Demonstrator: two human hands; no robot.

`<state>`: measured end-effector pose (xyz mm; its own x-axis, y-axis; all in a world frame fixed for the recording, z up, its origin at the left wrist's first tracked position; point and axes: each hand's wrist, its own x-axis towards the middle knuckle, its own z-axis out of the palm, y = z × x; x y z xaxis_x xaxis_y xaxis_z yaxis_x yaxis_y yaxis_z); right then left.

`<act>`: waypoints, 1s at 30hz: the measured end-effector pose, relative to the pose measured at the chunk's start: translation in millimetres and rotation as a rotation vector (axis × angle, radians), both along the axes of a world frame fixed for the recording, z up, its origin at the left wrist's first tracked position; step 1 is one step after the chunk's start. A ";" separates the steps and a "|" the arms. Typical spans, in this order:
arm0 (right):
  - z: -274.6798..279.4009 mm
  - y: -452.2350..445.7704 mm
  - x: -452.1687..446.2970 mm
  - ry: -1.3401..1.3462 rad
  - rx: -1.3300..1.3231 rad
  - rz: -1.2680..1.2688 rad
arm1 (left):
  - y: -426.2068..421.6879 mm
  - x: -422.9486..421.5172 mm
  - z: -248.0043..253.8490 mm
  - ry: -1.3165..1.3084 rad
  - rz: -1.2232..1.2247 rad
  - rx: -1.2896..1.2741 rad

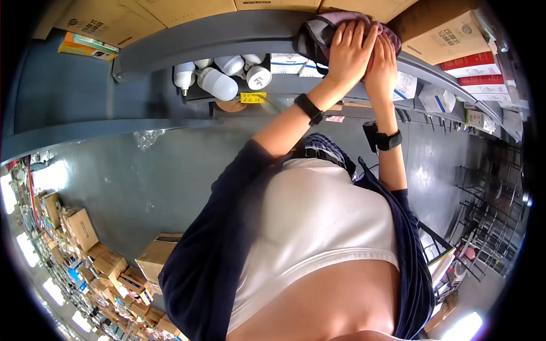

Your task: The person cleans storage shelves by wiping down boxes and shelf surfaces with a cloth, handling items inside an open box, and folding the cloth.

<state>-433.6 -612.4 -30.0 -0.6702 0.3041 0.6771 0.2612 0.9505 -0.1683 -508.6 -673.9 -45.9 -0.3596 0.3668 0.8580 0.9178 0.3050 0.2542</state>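
A bunched cloth (318, 35), dark grey with pinkish-purple parts, lies over the grey shelf beam at the top of the view. My left hand (351, 55) rests flat on it, fingers stretched out and pointing forward. Close beside it, my right hand (381, 68) also lies on the cloth with straight fingers, touching or nearly touching the left. Part of the cloth is hidden under both hands. Each wrist wears a black band.
Cardboard boxes (449, 37) stand on the shelf above the beam (227, 35). Below it are several white light bulbs (217, 84), a yellow label (253, 98) and white boxes (287, 63). More cartons (108, 266) are piled at lower left; metal racks (495, 199) stand at right.
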 end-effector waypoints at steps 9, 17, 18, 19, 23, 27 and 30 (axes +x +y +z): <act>-5.0 0.3 -0.7 0.048 0.011 -0.029 | -15.7 0.8 -0.8 0.012 -0.052 -0.103; -4.7 -4.7 3.2 0.104 -0.046 -0.004 | -32.0 30.5 -1.7 -0.041 0.029 -0.202; -6.1 -5.0 3.7 0.122 -0.051 -0.007 | -32.0 30.5 -1.5 -0.059 0.015 -0.187; -6.3 -5.2 3.3 0.112 -0.035 -0.015 | -32.1 30.4 -0.8 -0.076 0.002 -0.173; -7.2 4.2 -0.6 0.076 0.025 -0.038 | -24.7 9.2 2.2 -0.021 -0.093 -0.236; -9.8 8.5 0.6 0.099 -0.018 -0.026 | -24.2 3.7 10.8 -0.050 -0.113 -0.271; -10.1 5.2 0.1 0.122 -0.040 -0.026 | -22.5 4.1 2.5 0.033 -0.091 -0.119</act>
<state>-433.4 -607.1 -40.0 -0.5748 0.3485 0.7404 0.2608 0.9356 -0.2379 -504.5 -696.4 -43.3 -0.2921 0.4962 0.8176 0.9504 0.2459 0.1903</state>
